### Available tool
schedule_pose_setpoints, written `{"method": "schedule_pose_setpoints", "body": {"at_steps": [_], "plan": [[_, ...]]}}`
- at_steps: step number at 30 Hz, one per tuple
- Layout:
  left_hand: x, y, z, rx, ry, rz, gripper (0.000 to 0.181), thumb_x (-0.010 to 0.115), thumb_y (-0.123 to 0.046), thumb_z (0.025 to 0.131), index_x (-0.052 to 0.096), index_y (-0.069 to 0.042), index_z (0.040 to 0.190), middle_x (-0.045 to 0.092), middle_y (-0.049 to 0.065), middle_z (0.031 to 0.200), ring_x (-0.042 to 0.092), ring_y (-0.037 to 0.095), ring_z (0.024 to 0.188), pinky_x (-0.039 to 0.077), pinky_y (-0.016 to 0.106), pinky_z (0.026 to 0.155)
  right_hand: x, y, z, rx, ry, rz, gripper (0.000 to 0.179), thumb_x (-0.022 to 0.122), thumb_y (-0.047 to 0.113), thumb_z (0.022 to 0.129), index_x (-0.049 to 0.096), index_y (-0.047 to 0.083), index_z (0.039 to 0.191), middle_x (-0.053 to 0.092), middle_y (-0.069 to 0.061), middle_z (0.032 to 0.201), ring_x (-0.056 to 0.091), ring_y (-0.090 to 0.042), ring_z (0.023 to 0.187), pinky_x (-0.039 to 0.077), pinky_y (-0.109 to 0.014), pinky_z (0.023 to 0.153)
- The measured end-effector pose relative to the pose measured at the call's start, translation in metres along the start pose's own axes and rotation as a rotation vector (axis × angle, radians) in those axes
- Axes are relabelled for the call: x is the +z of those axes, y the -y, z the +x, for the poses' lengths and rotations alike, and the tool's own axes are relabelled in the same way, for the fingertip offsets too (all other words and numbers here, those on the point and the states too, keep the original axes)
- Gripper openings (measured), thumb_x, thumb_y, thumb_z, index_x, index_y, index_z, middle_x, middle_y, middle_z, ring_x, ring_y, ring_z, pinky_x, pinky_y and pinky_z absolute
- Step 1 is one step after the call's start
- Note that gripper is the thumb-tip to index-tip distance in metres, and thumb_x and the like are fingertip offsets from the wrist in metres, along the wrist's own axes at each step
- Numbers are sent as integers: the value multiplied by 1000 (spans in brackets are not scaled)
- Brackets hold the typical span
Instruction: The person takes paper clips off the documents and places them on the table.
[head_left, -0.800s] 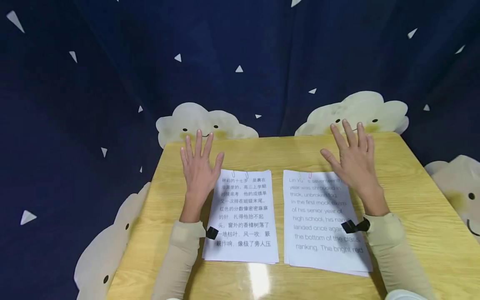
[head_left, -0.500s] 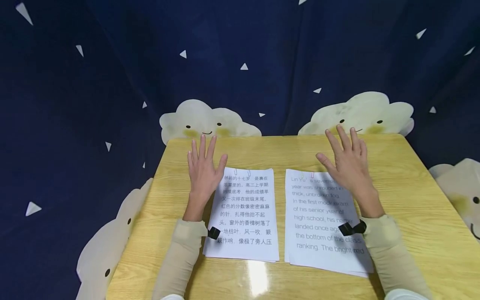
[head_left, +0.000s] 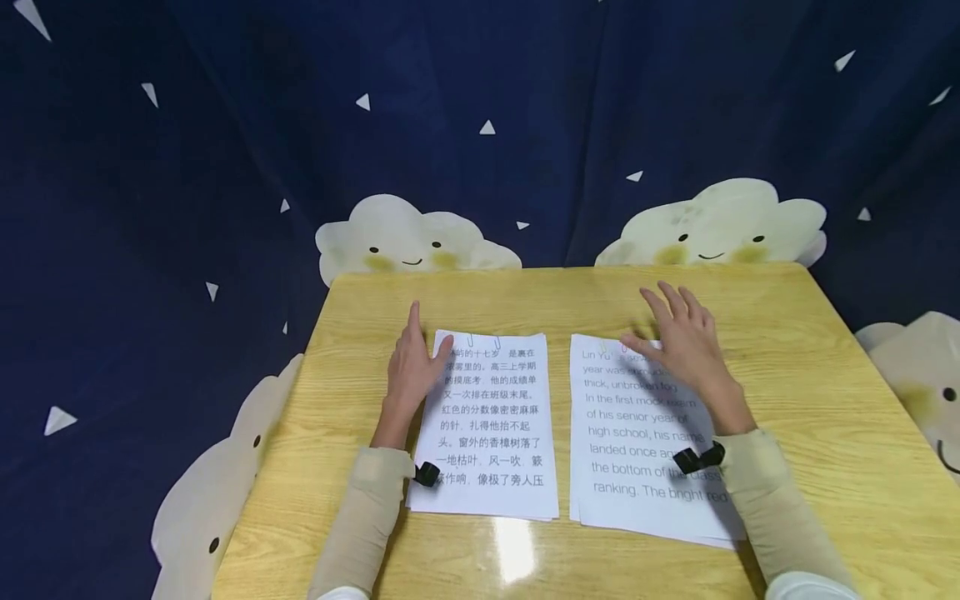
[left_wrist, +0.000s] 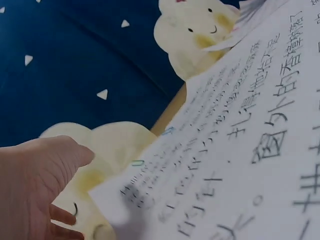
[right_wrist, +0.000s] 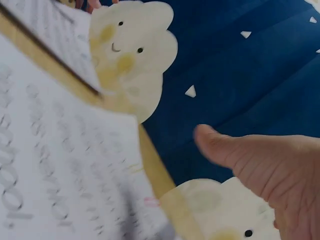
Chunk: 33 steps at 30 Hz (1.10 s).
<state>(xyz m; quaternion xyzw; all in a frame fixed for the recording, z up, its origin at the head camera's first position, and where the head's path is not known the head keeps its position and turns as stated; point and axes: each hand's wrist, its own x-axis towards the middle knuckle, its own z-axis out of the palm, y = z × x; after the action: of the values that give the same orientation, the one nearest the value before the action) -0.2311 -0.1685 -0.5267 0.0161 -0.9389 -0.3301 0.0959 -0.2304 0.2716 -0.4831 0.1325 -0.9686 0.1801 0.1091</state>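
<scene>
Two stacks of printed paper lie side by side on the wooden table. My left hand [head_left: 411, 367] is at the upper left corner of the stack with Chinese text [head_left: 487, 425], its thumb apart from the fingers and nothing held. A green paper clip [left_wrist: 138, 162] and a blue paper clip [left_wrist: 168, 131] sit on that stack's top edge. Over the upper right of the stack with English text [head_left: 622, 433] hovers my right hand [head_left: 684, 346], fingers spread and slightly bent, holding nothing. Along its top edge are a pink paper clip [right_wrist: 151, 201] and a yellow paper clip [right_wrist: 135, 169].
The wooden table [head_left: 300, 483] reaches back to a dark blue curtain [head_left: 450, 67] with white triangles and printed clouds. A narrow strip of table separates the stacks. Black straps with small black blocks [head_left: 427, 473] are at both sleeve cuffs.
Both hands have come down and back toward the top edges of the stacks. The left fingers, earlier fanned out, now overlap side-on; the right fingers have bent a little.
</scene>
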Motion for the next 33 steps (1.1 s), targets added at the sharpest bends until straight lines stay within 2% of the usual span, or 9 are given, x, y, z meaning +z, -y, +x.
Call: {"method": "schedule_pose_setpoints", "body": {"at_steps": [3, 6, 10, 13, 16, 19, 26, 28, 33], "plan": [[6, 6, 0, -76, 3, -63, 94, 58, -56, 90, -7, -37, 154, 49, 17, 140, 48, 37, 125, 47, 55, 89, 11, -7, -2, 1, 87, 8, 93, 69, 59, 83, 27, 16, 153, 17, -17, 160, 10, -47, 144, 13, -71, 106], [13, 11, 3, -125, -22, -187, 94, 66, -50, 88, 5, -29, 157, 54, 14, 130, 52, 31, 114, 47, 48, 86, 22, -13, -4, -4, 149, 21, 95, 74, 57, 79, 31, 13, 151, 20, -20, 158, 15, -49, 141, 14, -70, 106], [20, 18, 8, -149, -45, -376, 85, 72, -38, 86, 25, -14, 153, 60, 11, 109, 53, 23, 92, 45, 35, 75, 33, -19, -4, -20, 177, 25, 94, 80, 52, 76, 37, 10, 148, 26, -24, 154, 20, -51, 138, 17, -71, 104], [23, 25, 12, -146, -52, -442, 73, 77, -28, 84, 41, -9, 145, 63, 9, 94, 52, 18, 77, 42, 26, 65, 41, -23, -2, -28, 188, 25, 90, 80, 51, 75, 42, 9, 145, 34, -25, 150, 27, -50, 134, 21, -70, 102], [24, 28, 15, -113, -57, -457, 58, 79, -18, 81, 55, -6, 133, 63, 9, 85, 48, 16, 68, 38, 23, 58, 47, -27, 0, -36, 197, 43, 83, 80, 49, 76, 48, 6, 140, 43, -25, 141, 36, -49, 127, 27, -68, 99], [25, 27, 18, -65, -45, -435, 45, 79, -17, 82, 64, -6, 123, 63, 7, 83, 45, 16, 70, 35, 22, 60, 48, -30, 2, -50, 176, 59, 74, 81, 45, 77, 55, 4, 133, 51, -24, 131, 44, -46, 118, 34, -64, 95], [31, 21, 18, 27, -41, -187, 27, 80, -33, 82, 75, -11, 97, 68, 2, 77, 53, 20, 72, 39, 32, 66, 47, -22, 8, -109, 137, 78, 63, 79, 38, 81, 58, 3, 129, 56, -21, 126, 48, -42, 118, 35, -63, 96], [32, 21, 15, 38, -32, -162, 26, 78, -34, 84, 75, -12, 98, 70, 2, 79, 56, 21, 73, 42, 34, 69, 49, -18, 9, -118, 113, 100, 59, 76, 39, 84, 59, 3, 128, 57, -20, 126, 49, -40, 118, 36, -62, 97], [30, 18, 11, 35, 92, -359, 27, 64, -30, 96, 63, -9, 113, 66, 5, 91, 60, 19, 82, 50, 35, 78, 45, 2, 12, -152, -18, 201, 38, 69, 34, 91, 66, 2, 112, 59, -15, 122, 53, -35, 115, 42, -54, 96]]}}
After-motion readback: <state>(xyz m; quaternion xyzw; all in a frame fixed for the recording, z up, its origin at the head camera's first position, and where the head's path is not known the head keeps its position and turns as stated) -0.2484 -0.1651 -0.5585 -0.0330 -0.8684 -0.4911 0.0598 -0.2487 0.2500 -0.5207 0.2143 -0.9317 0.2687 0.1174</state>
